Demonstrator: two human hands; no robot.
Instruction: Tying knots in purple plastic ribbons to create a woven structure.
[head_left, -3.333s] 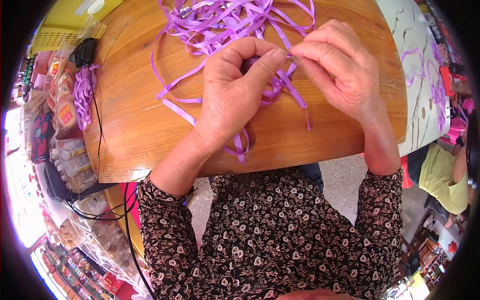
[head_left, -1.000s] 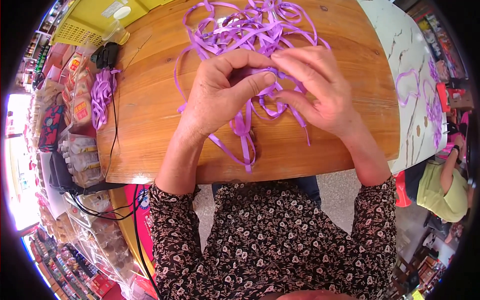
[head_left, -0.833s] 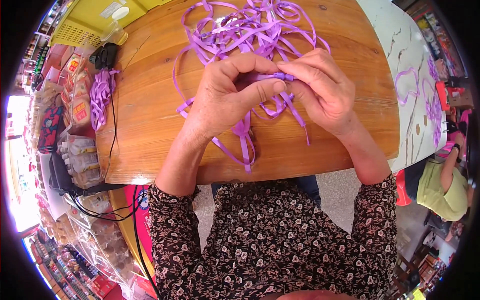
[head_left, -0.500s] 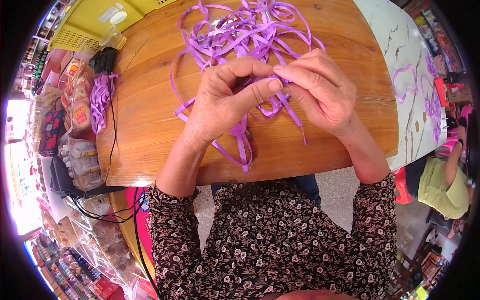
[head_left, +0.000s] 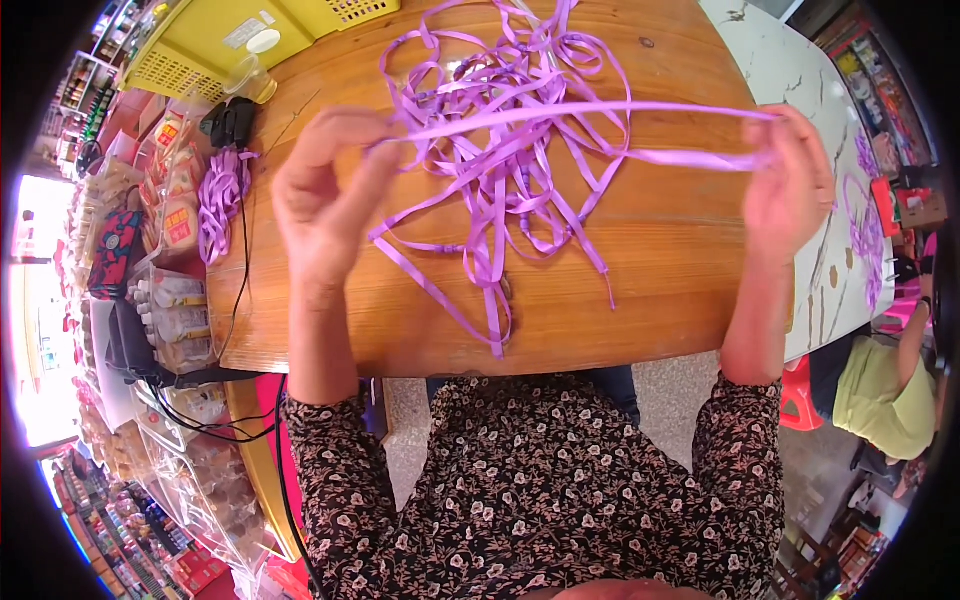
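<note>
Ribbon strand: a length of purple ribbon (head_left: 590,108) is stretched taut across the upper half of the view, running from about 10 o'clock to 2 o'clock, above the table and over the loose pile.
Left hand: the left hand (head_left: 325,195) sits at 10 o'clock, raised off the table, thumb and fingers pinched together on the strand's left end.
Right hand: the right hand (head_left: 790,185) sits at 2 o'clock near the table's right edge, fingers closed around the strand's other end; a second run of ribbon comes back from it toward the pile.
Ribbon pile: a tangled heap of purple ribbon (head_left: 500,170) lies at 12 o'clock on the wood, with tails trailing down to the near edge at 6 o'clock.
Step in hand: judging by the spread hands, a single length is being drawn out straight and clear of the tangle.
Next move calls for: probably an even pull with both pinches held firm, and care that the strand does not drag loops of the pile along with it.
Table: a round wooden table (head_left: 660,260) bears the ribbon.
Small bundle: a small coil of purple ribbon (head_left: 220,200) lies at 9 o'clock by the table's left rim, well apart from the hands.
Basket: a yellow plastic basket (head_left: 210,45) stands at 11 o'clock, with a clear plastic cup (head_left: 255,75) just beside it.
Nearby person: someone in a yellow-green top (head_left: 880,385) sits at 4 o'clock.
</note>
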